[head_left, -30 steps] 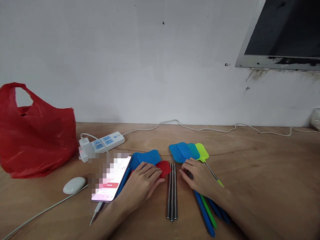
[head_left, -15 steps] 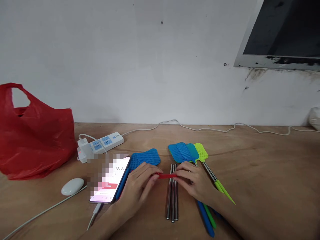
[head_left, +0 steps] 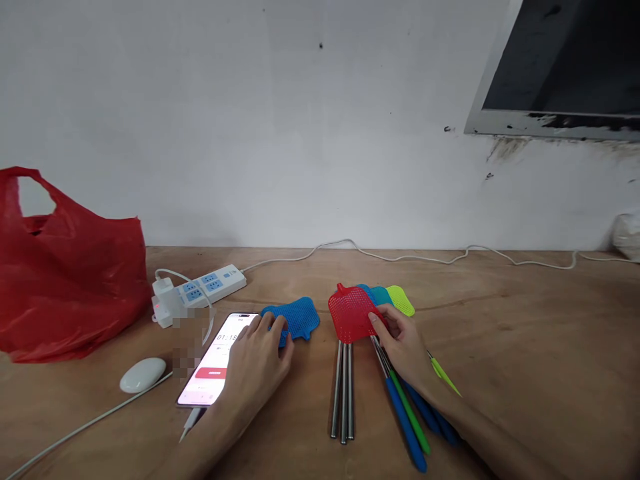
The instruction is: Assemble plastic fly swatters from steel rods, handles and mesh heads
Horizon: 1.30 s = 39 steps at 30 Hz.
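My right hand (head_left: 403, 340) pinches the lower right edge of a red mesh fly swatter head (head_left: 353, 315), which has a short socket pointing away from me and no rod in it. Below that head lie several steel rods (head_left: 344, 393). My left hand (head_left: 257, 363) rests low beside the phone, fingers bent and apart, their tips at a blue fly swatter head (head_left: 300, 317); what lies under the palm is hidden. Beyond my right hand are assembled fly swatters with a teal head (head_left: 382, 295), a yellow-green head (head_left: 401, 301) and blue handles (head_left: 406, 427).
A lit phone (head_left: 220, 360) lies left of my left hand, with a cable plugged in. Farther left are a white mouse-shaped object (head_left: 143, 375), a power strip (head_left: 213, 283) and a red plastic bag (head_left: 75, 287). A white cord (head_left: 395, 257) runs along the wall.
My left hand has let go of the red swatter head and moved left to the blue heads. My right hand keeps the red head, now turned with its mesh face showing.
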### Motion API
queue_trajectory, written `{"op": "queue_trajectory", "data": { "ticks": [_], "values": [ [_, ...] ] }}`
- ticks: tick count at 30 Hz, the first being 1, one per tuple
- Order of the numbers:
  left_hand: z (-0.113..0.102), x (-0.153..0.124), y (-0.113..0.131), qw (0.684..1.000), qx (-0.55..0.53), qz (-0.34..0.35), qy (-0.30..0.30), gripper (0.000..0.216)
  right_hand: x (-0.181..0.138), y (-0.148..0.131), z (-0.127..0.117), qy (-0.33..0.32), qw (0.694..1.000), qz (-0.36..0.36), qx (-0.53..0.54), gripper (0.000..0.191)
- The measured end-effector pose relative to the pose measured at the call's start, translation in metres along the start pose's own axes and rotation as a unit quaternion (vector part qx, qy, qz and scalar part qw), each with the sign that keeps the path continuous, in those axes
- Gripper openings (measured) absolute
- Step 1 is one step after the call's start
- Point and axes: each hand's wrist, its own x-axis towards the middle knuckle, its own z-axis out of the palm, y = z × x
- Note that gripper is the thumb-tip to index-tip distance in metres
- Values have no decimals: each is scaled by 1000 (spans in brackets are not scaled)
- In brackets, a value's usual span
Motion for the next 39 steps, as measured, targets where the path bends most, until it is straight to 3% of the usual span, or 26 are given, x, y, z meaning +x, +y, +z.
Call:
{"op": "queue_trajectory", "data": {
  "ticks": [10, 18, 25, 30, 35, 39],
  "values": [
    [-2, -1, 3, 997, 47, -25, -56, 17, 16, 21, -16, 62, 997, 10, -46, 34],
    [-12, 3, 2, 997, -14, -30, -76, 21, 22, 42, -27, 33, 981, -17, -191, 20],
    [-14, 5, -4, 991, 46, -80, -101, 21, 16, 34, -31, 31, 946, -68, -315, 20],
    [-13, 5, -1, 988, 45, -70, -127, 19, 12, 17, -23, -15, 938, -125, -324, 17],
    [-19, 6, -4, 986, 63, -78, -130, 23, 3, -1, -12, -99, 936, -178, -288, 13],
    [-20, 6, -7, 982, 75, -73, -157, 19, -2, -9, -8, -137, 937, -190, -259, 15]
  ]
}}
